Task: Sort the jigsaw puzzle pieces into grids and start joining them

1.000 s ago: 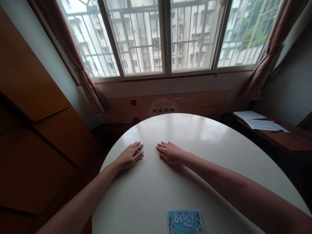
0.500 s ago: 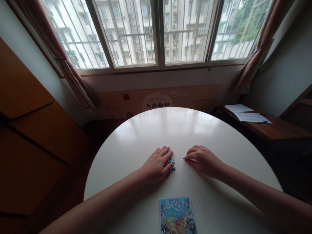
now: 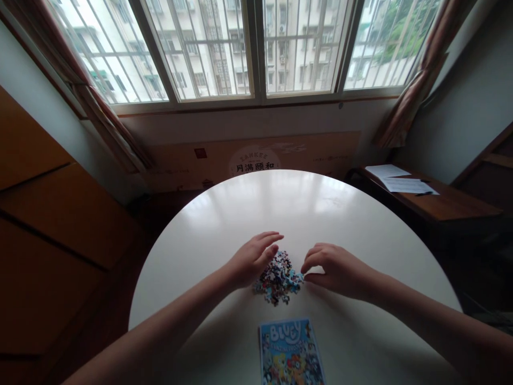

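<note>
A loose heap of small jigsaw puzzle pieces (image 3: 278, 278), mostly blue, white and dark, lies near the middle of the white round table (image 3: 192, 256). My left hand (image 3: 256, 259) is tilted on its edge at the heap's left side, fingers stretched out and thumb apart, holding nothing. On the right side my right hand (image 3: 331, 267) is curved, with a gap between thumb and fingers. Its fingertips are close to light-blue pieces at the heap's edge; whether they touch is hard to tell. Nothing shows between them.
Closer to me lies a blue card or booklet (image 3: 290, 350) with "BLUEY" and cartoon figures on it. Beyond the table on the right, a brown wooden desk (image 3: 460, 206) bears white papers (image 3: 409, 185). A barred window (image 3: 300, 53) and curtains are ahead.
My left hand has lifted and turned off the heap, uncovering its pieces. My right hand has moved in to the heap's edge and let go of the small light-blue piece. The view has shifted slightly.
</note>
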The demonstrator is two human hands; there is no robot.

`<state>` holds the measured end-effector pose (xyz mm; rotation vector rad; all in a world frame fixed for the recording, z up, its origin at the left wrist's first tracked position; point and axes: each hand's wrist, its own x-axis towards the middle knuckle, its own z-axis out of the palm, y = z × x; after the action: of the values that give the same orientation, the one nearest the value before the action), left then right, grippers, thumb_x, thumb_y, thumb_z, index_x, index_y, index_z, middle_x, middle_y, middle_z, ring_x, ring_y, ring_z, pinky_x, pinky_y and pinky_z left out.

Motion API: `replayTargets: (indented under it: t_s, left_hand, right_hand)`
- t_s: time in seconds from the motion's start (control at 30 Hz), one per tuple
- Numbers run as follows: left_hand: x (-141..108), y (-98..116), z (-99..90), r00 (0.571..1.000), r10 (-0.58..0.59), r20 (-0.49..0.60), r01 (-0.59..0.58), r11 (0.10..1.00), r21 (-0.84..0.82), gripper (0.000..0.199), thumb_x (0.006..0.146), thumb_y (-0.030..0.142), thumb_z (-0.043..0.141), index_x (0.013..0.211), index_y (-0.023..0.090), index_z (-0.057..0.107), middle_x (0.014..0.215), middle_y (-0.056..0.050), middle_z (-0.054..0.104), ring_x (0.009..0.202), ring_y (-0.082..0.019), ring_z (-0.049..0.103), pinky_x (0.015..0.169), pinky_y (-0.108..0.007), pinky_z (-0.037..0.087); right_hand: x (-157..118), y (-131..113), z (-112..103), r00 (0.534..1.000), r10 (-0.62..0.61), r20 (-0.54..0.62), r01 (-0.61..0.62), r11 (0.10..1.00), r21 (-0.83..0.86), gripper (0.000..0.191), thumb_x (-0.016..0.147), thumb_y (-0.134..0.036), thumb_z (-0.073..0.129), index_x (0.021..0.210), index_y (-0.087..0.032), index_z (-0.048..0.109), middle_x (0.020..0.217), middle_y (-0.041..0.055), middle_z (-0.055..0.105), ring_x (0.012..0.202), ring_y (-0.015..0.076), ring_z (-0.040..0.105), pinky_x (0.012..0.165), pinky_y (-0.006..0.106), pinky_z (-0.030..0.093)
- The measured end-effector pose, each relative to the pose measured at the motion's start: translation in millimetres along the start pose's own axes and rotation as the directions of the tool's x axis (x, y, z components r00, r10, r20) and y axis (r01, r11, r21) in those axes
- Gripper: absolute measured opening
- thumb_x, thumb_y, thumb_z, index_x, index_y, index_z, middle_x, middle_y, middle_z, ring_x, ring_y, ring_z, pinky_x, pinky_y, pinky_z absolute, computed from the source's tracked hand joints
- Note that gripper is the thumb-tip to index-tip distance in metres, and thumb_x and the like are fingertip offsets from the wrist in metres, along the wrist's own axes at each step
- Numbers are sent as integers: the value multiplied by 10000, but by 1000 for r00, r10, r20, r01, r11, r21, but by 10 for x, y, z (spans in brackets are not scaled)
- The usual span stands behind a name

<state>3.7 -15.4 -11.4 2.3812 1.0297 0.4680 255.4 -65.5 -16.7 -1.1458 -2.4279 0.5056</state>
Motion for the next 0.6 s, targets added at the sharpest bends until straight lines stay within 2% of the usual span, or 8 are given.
replayTargets:
  t_s: [0.1, 0.2, 0.3, 0.47, 0.6]
  left_hand:
    - [112, -106, -45, 989, 88, 119, -98, 992, 82, 439, 1053, 401, 344, 1426, 265, 530, 1537, -47, 463, 1421, -233, 407, 1179, -419, 345]
    - [143, -160, 49, 961, 164, 224, -198, 970, 139, 448, 1046, 395, 385, 1465, 272, 488, 1575, -53, 404, 1473, -244, 325, 1227, -454, 237]
    - [95, -158, 140, 941, 177, 288, -235, 955, 181, 485, 1049, 429, 373, 1498, 265, 449, 1599, -60, 354, 1505, -249, 247, 1247, -472, 139]
    - [25, -73, 216, 943, 156, 294, -222, 953, 208, 550, 1049, 492, 324, 1548, 263, 366, 1628, -56, 277, 1522, -228, 191, 1251, -435, 105]
    - [58, -36, 240, 965, 120, 233, -158, 976, 152, 586, 1042, 505, 307, 1556, 226, 349, 1629, -76, 277, 1517, -234, 211, 1252, -439, 127]
  right_hand:
    - [9, -17, -74, 998, 11, 55, -10, 1000, -18, 167, 807, -206, 764, 948, -293, 785, 890, 0, 731, 805, 153, 666, 730, 275, 475]
    - [-14, -44, -74, 995, -4, 103, 10, 998, -64, 188, 815, -161, 740, 923, -306, 790, 879, -10, 727, 787, 140, 659, 696, 251, 451]
    - [-70, -16, -46, 995, -8, 104, 17, 996, -88, 152, 853, -185, 704, 894, -299, 795, 865, -6, 723, 771, 133, 651, 675, 241, 437]
    - [-114, 180, -96, 994, 69, 80, -59, 991, -120, 159, 891, -233, 670, 944, -309, 799, 922, -1, 733, 805, 146, 674, 708, 250, 462]
    - [63, 413, -154, 988, 157, 5, -155, 981, -117, 170, 878, -215, 659, 916, -291, 807, 906, 6, 733, 776, 145, 673, 699, 247, 469]
